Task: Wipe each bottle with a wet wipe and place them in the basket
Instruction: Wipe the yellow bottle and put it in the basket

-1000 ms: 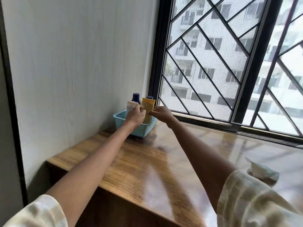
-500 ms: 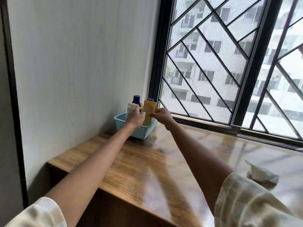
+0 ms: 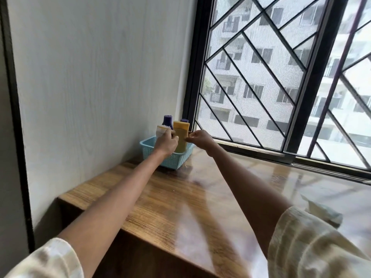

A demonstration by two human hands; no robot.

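Note:
A light blue plastic basket (image 3: 147, 147) stands in the far corner of the wooden table (image 3: 166, 205), by the wall and window. Upright in it are a yellow bottle (image 3: 181, 133), a white bottle (image 3: 160, 131), a purple-capped bottle (image 3: 167, 119) and a dark blue cap (image 3: 184, 120) behind them. My left hand (image 3: 166, 143) reaches over the basket and grips the white bottle, its fingers touching the yellow one. My right hand (image 3: 201, 138) pinches the yellow bottle's right edge with its fingertips. A crumpled wet wipe (image 3: 323, 212) lies on the table at the right.
A white wall (image 3: 100, 87) runs along the left of the table. A black-framed window with a diagonal grille (image 3: 285, 87) closes off the back. The table's front edge (image 3: 128, 229) drops off near my left forearm.
Both hands stay at the basket on the same bottles. The yellow bottle has gone from slightly tilted to upright.

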